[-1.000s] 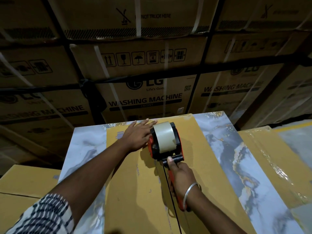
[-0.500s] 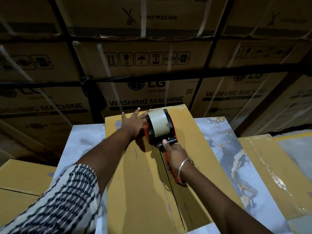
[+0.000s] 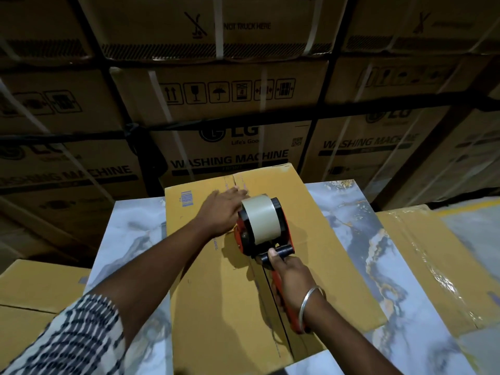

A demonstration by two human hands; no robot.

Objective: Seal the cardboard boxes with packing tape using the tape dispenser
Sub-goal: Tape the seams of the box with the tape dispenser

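Tape work has barely begun: your right hand [image 3: 290, 277] grips the tape dispenser [image 3: 263, 226] near the far end of the box [image 3: 216, 307], while your left hand [image 3: 219, 212] presses flat, fingers straight, beside it. Most of the seam [image 3: 273, 301] toward you looks untaped. Box edges sit clear of the marble slab [image 3: 359, 226]; pulling room toward you seems open.

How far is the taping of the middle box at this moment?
Done: the flaps of the middle box are closed, and the box at the right already looks shiny with tape. In hand: the right hand grips the tape dispenser near the far end of the seam, while the left hand presses flat beside it. Left: the near part of the seam shows as an open dark gap, so it looks untaped.
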